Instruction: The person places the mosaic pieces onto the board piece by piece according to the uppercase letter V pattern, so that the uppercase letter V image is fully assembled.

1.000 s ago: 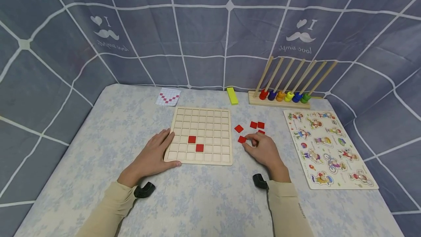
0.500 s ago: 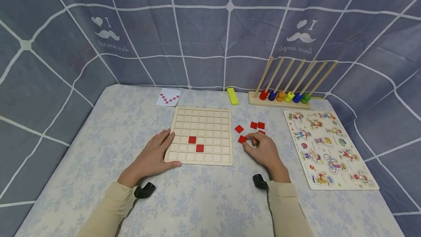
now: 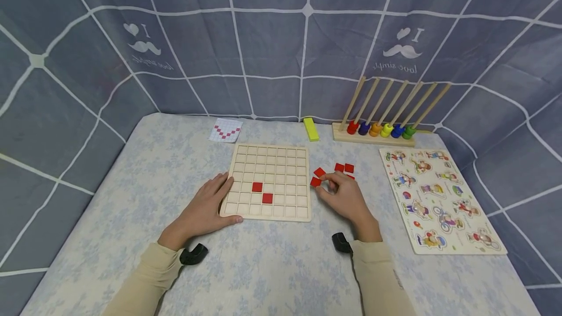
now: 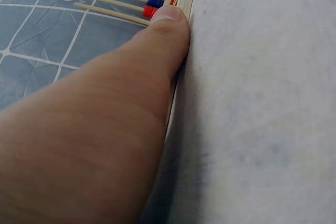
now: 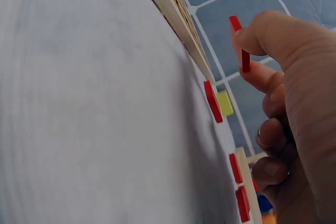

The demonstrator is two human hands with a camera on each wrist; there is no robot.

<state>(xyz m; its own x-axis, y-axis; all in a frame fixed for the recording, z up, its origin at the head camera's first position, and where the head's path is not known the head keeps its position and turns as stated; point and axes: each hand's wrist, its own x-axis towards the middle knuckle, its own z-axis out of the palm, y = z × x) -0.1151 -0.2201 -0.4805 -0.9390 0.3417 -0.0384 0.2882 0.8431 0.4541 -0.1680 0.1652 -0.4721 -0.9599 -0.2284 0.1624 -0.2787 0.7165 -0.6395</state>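
My left hand (image 3: 203, 212) rests with straight fingers on the left edge of a wooden grid board (image 3: 287, 167), its thumb along the near edge. Two red square tiles sit in the board's cells, an upper left one (image 3: 257, 187) and a lower right one (image 3: 267, 198). Just right of the board, my right hand (image 3: 349, 200) pinches another red square tile (image 5: 240, 45) between thumb and index finger. In the right wrist view that tile is held above the tabletop. Several loose red tiles (image 3: 339, 167) lie beyond the right hand, one partly hidden by it.
Behind the board lie a pattern card (image 3: 226, 130) with a pink V of squares and a yellow block (image 3: 311, 129). A wooden rack (image 3: 373, 138) with upright pegs and coloured beads stands at the back right. A picture puzzle board (image 3: 441, 199) lies at the right.
My right hand has lifted the red tile and moved it a little left, towards the grid board. The left hand stays in place.
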